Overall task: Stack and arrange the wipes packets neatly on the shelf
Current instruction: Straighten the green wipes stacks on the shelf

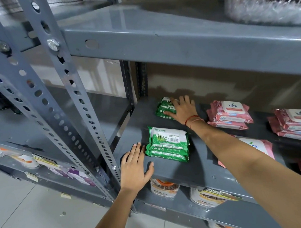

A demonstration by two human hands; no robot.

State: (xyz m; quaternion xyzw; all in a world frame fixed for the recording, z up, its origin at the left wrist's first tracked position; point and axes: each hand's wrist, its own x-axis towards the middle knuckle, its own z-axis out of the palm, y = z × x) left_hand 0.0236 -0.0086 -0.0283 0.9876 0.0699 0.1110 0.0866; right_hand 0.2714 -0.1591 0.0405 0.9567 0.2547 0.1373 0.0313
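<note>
On the grey metal shelf (198,165) a stack of green Origami aloe vera wipes packets (168,143) sits near the front left corner. A second stack of green packets (163,107) lies further back. My right hand (182,109) rests flat on that rear stack, fingers spread over its right side. My left hand (134,166) lies flat on the shelf's front edge, fingertips touching the left side of the front stack. Pink Kara wipes packets stand in stacks at the middle (230,113), at the right (295,124), and partly behind my right forearm (259,146).
The upper shelf (185,37) hangs low overhead and holds a clear plastic bag (266,2). Perforated grey uprights (78,104) stand to the left. Jars with labels (208,197) sit on the shelf below. Tiled floor (29,218) lies at the lower left.
</note>
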